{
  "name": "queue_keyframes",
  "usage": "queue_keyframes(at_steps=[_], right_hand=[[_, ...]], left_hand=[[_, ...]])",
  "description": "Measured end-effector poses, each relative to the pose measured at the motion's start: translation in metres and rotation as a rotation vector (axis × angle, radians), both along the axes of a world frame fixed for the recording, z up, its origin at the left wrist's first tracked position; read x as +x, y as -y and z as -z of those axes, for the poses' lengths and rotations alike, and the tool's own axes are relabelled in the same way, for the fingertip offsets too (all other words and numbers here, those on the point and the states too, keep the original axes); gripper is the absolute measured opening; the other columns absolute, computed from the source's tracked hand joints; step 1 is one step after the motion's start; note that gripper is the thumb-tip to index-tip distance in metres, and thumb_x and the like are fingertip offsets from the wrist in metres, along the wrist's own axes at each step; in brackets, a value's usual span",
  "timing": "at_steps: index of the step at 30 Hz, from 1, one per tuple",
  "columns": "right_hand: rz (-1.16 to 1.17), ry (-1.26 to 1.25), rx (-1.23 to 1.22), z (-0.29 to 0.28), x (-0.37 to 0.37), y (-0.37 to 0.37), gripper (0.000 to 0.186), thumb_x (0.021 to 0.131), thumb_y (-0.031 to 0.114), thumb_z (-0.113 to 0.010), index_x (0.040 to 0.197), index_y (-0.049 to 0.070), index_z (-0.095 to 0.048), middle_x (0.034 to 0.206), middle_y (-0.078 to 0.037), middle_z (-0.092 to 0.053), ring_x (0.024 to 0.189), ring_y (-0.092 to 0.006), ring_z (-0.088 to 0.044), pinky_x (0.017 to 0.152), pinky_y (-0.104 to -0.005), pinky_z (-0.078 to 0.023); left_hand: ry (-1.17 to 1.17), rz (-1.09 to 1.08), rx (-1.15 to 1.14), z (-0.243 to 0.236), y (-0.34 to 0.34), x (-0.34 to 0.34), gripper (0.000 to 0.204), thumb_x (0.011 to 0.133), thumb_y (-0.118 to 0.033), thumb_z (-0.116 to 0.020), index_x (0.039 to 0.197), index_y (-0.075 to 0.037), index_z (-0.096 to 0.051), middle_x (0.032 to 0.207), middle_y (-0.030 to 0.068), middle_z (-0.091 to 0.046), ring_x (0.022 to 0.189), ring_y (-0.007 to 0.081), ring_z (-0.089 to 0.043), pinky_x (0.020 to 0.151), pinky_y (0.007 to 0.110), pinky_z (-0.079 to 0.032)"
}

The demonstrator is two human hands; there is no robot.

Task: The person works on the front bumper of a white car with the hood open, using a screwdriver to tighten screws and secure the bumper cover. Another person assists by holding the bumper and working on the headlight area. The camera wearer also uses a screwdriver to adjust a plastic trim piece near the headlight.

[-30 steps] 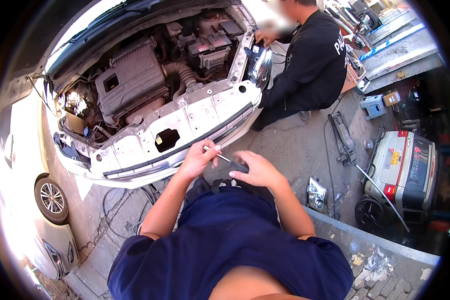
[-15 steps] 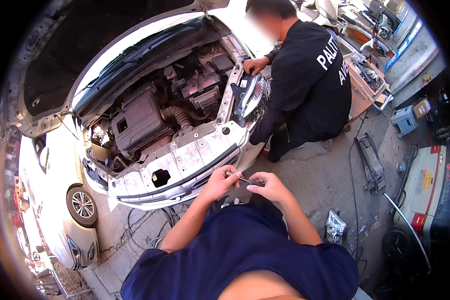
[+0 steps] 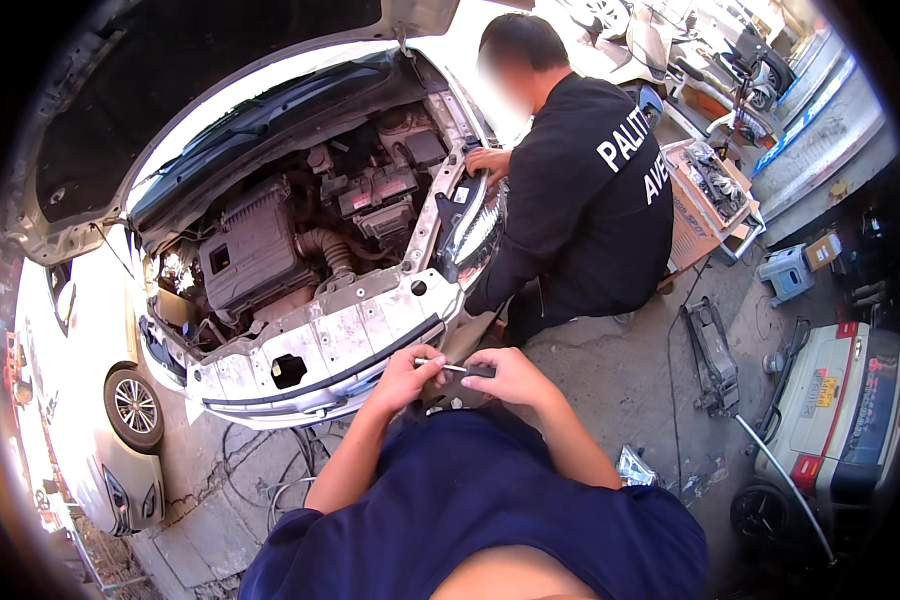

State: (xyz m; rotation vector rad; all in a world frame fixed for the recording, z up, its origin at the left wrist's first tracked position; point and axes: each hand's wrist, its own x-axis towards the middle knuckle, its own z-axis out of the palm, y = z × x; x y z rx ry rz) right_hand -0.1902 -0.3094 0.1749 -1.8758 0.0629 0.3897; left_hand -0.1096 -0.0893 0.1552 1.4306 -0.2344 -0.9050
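Silvery and slim, the rod (image 3: 455,368) spans the gap between the left hand (image 3: 408,379) and right hand (image 3: 508,376), fingers pinched closed at either end, beside the white car (image 3: 375,325), where a loosened pinch could drop it.

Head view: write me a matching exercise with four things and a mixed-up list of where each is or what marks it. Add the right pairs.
Things
1. slim rod
2. floor jack
3. loose headlight
4. silver-spoked wheel

Places and marks
A. partly hidden by the right sleeve
B. on the pale car at the picture's left
C. between the left hand and the right hand
D. has a long pale handle slanting toward the picture's lower right

Right pairs: 1-C, 2-D, 3-A, 4-B
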Motion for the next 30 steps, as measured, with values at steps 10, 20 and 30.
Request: queue_keyframes(at_steps=[10,20,30], right_hand=[[-0.044,-0.006,0.105,0.024,0.013,0.018,0.034,0.081,0.020,-0.075,0.104,-0.004,-0.067,0.093,-0.013,-0.070,0.085,-0.0177,-0.066,0.081,-0.0320,-0.051],[-0.088,-0.004,0.218,0.043,0.086,-0.043,0.033,0.088,0.019,-0.069,0.111,-0.003,-0.063,0.097,-0.014,-0.069,0.094,-0.0208,-0.065,0.083,-0.0339,-0.050],[0.160,0.314,-0.592,-0.013,0.299,0.060,0.033,0.088,0.020,-0.068,0.109,-0.004,-0.061,0.094,-0.022,-0.069,0.094,-0.0298,-0.069,0.082,-0.0357,-0.052]], left_hand=[[-0.005,-0.076,0.003,0.009,0.019,0.001,0.018,0.097,-0.017,-0.056,0.093,-0.001,-0.060,0.073,0.0049,-0.063,0.066,0.0110,-0.060,0.063,0.026,-0.049],[-0.159,-0.533,-0.111,0.013,-0.019,0.044,0.036,0.104,-0.031,-0.040,0.101,0.000,-0.058,0.067,0.0052,-0.055,0.061,0.0139,-0.052,0.063,0.028,-0.044],[0.162,-0.403,-0.070,0.042,0.022,0.207,0.036,0.096,-0.021,-0.056,0.125,0.000,-0.051,0.086,0.0075,-0.061,0.073,0.0127,-0.057,0.070,0.027,-0.047]])
